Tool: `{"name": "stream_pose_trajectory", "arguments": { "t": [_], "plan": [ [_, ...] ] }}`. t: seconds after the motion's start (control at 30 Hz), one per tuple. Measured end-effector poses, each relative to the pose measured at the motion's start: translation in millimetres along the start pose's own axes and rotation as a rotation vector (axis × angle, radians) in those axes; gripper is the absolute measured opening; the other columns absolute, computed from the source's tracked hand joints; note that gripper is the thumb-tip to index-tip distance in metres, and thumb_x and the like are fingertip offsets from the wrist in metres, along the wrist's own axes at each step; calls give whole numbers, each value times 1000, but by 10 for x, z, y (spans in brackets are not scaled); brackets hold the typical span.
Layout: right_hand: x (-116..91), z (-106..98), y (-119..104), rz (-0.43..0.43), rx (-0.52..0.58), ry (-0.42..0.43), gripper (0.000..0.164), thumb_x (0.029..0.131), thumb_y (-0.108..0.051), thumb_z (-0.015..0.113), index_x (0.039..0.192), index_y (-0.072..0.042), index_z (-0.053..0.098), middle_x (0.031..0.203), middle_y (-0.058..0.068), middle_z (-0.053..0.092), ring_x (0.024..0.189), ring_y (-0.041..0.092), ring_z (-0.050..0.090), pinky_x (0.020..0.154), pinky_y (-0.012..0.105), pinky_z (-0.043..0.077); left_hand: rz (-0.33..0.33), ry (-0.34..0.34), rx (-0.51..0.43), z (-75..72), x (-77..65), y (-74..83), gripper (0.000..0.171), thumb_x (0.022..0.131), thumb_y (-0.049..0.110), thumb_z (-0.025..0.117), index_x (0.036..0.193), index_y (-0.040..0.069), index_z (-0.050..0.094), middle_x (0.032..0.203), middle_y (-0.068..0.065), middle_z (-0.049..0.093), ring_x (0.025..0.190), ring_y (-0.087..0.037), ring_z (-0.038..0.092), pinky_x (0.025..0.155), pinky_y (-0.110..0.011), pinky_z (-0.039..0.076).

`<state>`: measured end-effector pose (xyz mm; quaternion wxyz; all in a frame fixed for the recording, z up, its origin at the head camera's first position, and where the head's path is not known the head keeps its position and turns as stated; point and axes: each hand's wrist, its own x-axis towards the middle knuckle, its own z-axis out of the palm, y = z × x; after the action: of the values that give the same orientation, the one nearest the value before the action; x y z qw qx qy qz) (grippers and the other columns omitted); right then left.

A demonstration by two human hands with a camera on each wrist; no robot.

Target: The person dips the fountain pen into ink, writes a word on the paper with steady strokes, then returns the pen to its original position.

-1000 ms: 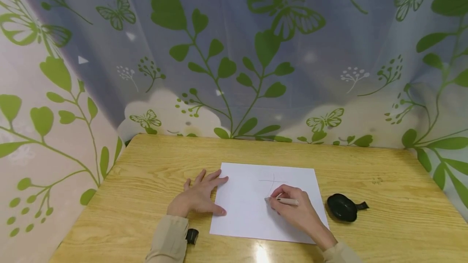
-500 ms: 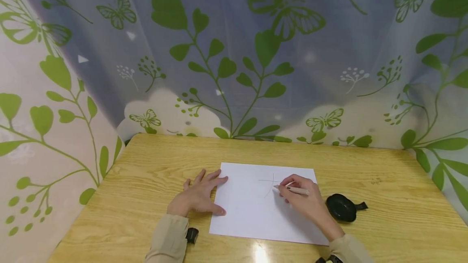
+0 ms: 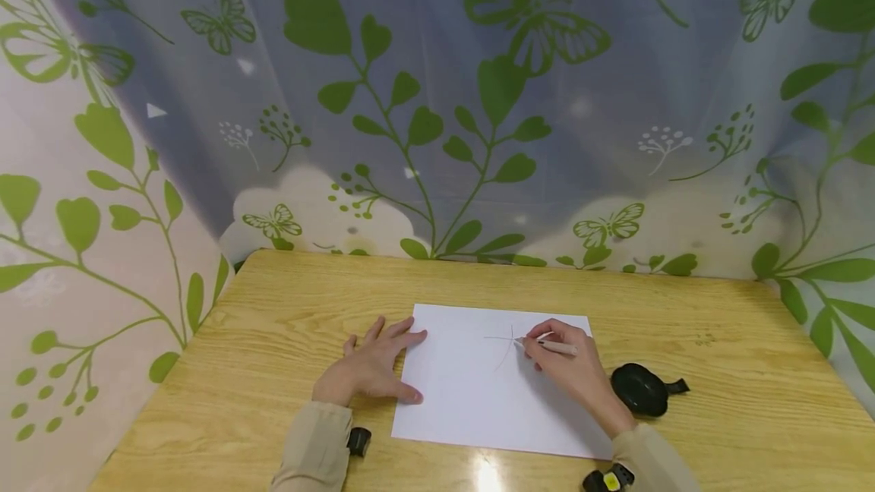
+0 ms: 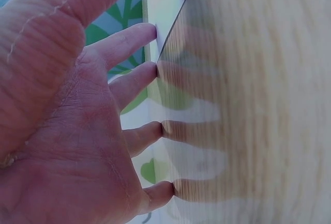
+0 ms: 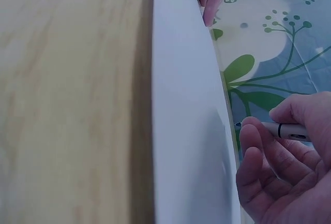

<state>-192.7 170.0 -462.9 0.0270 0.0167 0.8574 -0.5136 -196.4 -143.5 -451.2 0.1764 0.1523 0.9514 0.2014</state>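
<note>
Downward head and close wrist views share the paper (image 3: 478, 393).

1. I see R hand (image 3: 569, 361) shifted twd 1 o'clock vs a sec ago; tip of pen (image 3: 562, 348) now by crossed lines (image 3: 512, 338).
2. Slanted stroke (image 3: 506, 357), 7 o'clock of crossing, now uncovered to lower end.
3. Black wrist unit (image 3: 611, 481) now in my head cam, approx 5 o'clock.
</note>
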Motion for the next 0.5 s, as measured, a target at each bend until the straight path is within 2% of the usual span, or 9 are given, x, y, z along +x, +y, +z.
{"name": "stream_pose_trajectory", "arguments": {
  "t": [0.5],
  "plan": [
    [42, 70, 30, 17, 29, 29, 12, 85, -25, 70, 87, -13, 67, 75, 9, 71, 61, 20, 66, 54, 28, 50, 13, -7, -1, -11, -15, 7, 90, 68, 49, 80, 146, 35, 35, 159, 9, 16, 147, -37, 1, 104, -75, 3]
  ]
}}
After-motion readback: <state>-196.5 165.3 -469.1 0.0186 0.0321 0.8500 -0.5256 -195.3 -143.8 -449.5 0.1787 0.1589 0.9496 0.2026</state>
